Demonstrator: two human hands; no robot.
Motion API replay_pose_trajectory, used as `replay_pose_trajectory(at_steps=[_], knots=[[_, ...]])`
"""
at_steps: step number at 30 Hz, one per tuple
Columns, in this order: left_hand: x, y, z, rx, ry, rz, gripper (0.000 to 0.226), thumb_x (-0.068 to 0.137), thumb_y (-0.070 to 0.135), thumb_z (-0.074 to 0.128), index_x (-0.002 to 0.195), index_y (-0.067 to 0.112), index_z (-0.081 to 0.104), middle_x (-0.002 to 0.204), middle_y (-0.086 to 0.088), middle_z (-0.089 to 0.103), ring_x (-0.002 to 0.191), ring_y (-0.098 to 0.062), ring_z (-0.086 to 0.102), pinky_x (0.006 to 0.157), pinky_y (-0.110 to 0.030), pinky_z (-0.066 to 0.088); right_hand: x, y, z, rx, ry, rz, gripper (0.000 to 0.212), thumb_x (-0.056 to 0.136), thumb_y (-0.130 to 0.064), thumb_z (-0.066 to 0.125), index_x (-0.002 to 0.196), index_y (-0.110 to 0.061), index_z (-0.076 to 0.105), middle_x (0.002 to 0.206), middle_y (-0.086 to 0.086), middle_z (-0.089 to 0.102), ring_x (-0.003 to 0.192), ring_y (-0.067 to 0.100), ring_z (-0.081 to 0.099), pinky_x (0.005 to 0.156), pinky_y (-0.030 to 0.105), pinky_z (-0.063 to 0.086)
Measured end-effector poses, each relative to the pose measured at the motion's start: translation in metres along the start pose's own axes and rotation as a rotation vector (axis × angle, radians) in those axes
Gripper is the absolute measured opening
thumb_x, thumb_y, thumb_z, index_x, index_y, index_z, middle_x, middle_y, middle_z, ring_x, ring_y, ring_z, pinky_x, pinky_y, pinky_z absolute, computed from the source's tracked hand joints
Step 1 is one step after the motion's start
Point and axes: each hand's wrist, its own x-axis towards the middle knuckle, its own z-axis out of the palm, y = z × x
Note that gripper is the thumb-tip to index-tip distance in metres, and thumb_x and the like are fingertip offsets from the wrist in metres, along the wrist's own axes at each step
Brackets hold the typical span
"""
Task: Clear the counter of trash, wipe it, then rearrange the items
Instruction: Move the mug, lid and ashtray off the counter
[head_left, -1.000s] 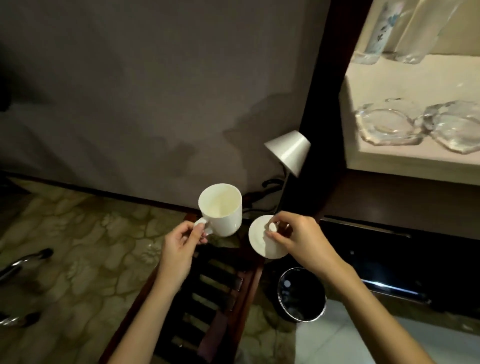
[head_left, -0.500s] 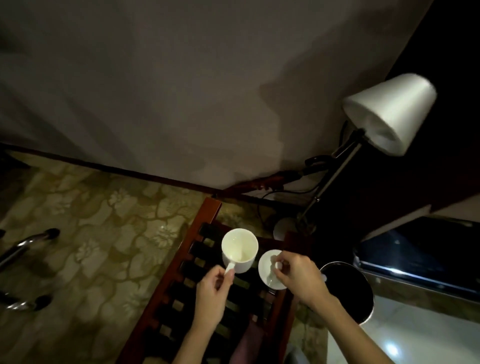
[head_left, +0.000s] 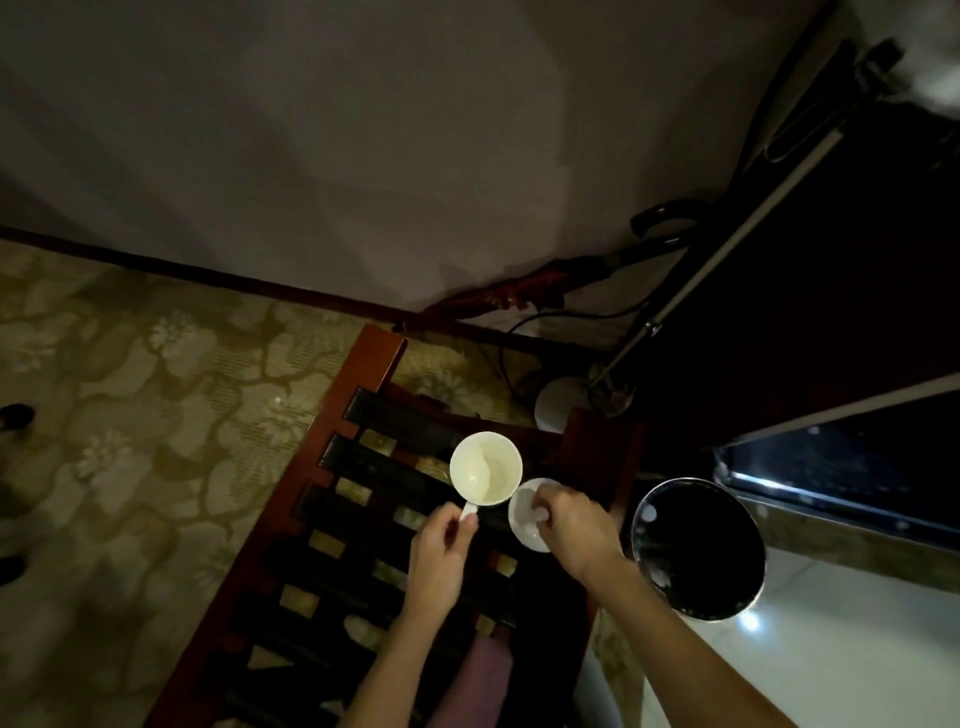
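Observation:
A white mug (head_left: 485, 468) stands upright low over the slatted wooden rack (head_left: 363, 374). My left hand (head_left: 441, 553) pinches its handle from the near side. Just right of the mug is its round white lid (head_left: 527, 514), knob facing up. My right hand (head_left: 574, 527) grips the lid with curled fingers and covers its right half. Whether mug and lid touch the slats cannot be told in the dim light.
A round black bin with a metal rim (head_left: 698, 548) stands right of the rack. A floor lamp's base (head_left: 558, 402) and pole (head_left: 727, 249) rise behind it, with cables and a red umbrella (head_left: 498, 299) along the wall. A pinkish cloth (head_left: 480, 675) lies on the rack near me. Patterned carpet lies to the left.
Both hands have lowered the mug and lid from chest height down to the rack. My view has tilted down, so the counter and glasses have left the frame.

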Motion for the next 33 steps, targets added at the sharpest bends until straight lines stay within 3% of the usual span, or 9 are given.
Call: replay_pose_trajectory(at_steps=[2, 5, 8, 12, 15, 21, 26, 33], knots=[[-0.003, -0.004, -0.003, 0.011, -0.021, -0.005, 0.021, 0.095, 0.026, 0.055, 0.080, 0.011, 0.059, 0.075, -0.004, 0.062, 0.072, -0.009, 0.057, 0.066, -0.025, 0.041, 0.000, -0.001, 0.001, -0.001, -0.006, 0.001, 0.031, 0.091, -0.016, 0.048, 0.122, -0.022, 0.052, 0.123, 0.005, 0.061, 0.107, 0.030, 0.061, 0.081, 0.034, 0.048], [-0.003, -0.001, -0.007, 0.041, -0.033, -0.029, 0.017, 0.094, 0.024, 0.058, 0.087, 0.009, 0.063, 0.081, -0.006, 0.063, 0.079, -0.018, 0.061, 0.070, -0.029, 0.045, -0.007, 0.001, 0.000, 0.023, -0.024, 0.016, 0.046, 0.090, -0.016, 0.053, 0.133, -0.021, 0.041, 0.131, 0.006, 0.055, 0.111, 0.032, 0.059, 0.085, 0.035, 0.048], [-0.001, 0.007, -0.010, 0.047, 0.006, -0.059, 0.012, 0.092, 0.024, 0.061, 0.095, 0.013, 0.064, 0.089, 0.004, 0.060, 0.089, -0.019, 0.062, 0.079, -0.031, 0.048, -0.017, 0.004, -0.004, 0.072, -0.007, 0.042, 0.054, 0.087, -0.013, 0.055, 0.136, -0.019, 0.033, 0.127, 0.009, 0.058, 0.110, 0.034, 0.060, 0.085, 0.037, 0.048], [-0.002, 0.007, -0.015, 0.059, 0.004, -0.163, 0.027, 0.088, 0.029, 0.067, 0.109, 0.014, 0.059, 0.104, 0.000, 0.062, 0.099, -0.021, 0.062, 0.090, -0.039, 0.051, -0.029, 0.006, -0.011, 0.090, 0.008, 0.052, 0.058, 0.086, -0.014, 0.058, 0.136, -0.018, 0.031, 0.121, 0.011, 0.062, 0.108, 0.033, 0.061, 0.100, 0.044, 0.043], [-0.006, 0.005, -0.020, 0.024, 0.004, -0.222, 0.029, 0.085, 0.028, 0.070, 0.109, 0.023, 0.054, 0.112, 0.001, 0.060, 0.104, -0.023, 0.063, 0.093, -0.048, 0.051, -0.040, 0.005, -0.015, 0.097, 0.013, 0.046, 0.061, 0.084, -0.018, 0.063, 0.136, -0.017, 0.031, 0.120, 0.011, 0.061, 0.111, 0.034, 0.059, 0.105, 0.047, 0.038], [-0.017, 0.007, -0.030, -0.040, -0.003, -0.316, 0.037, 0.086, 0.019, 0.068, 0.118, 0.023, 0.050, 0.123, -0.002, 0.058, 0.108, -0.025, 0.062, 0.097, -0.050, 0.049, -0.060, 0.004, -0.019, 0.177, 0.030, 0.031, 0.057, 0.085, -0.018, 0.063, 0.134, -0.018, 0.033, 0.123, 0.009, 0.059, 0.114, 0.033, 0.056, 0.088, 0.039, 0.047], [-0.040, 0.035, -0.044, 0.028, -0.019, -0.324, 0.046, 0.088, 0.009, 0.064, 0.131, 0.010, 0.047, 0.122, -0.005, 0.052, 0.113, -0.028, 0.057, 0.092, -0.040, 0.051, -0.083, 0.002, -0.034, 0.204, 0.006, 0.038, 0.057, 0.085, -0.022, 0.065, 0.134, -0.020, 0.036, 0.118, 0.008, 0.062, 0.105, 0.029, 0.062, 0.085, 0.038, 0.051], [-0.066, 0.128, -0.077, 0.179, -0.163, -0.119, 0.022, 0.087, 0.010, 0.065, 0.105, 0.019, 0.056, 0.109, -0.001, 0.060, 0.092, -0.016, 0.061, 0.071, -0.015, 0.043, -0.130, -0.016, -0.111, 0.217, 0.071, 0.001, 0.044, 0.085, -0.027, 0.065, 0.123, -0.018, 0.046, 0.106, 0.006, 0.067, 0.098, 0.025, 0.064, 0.080, 0.037, 0.052]])
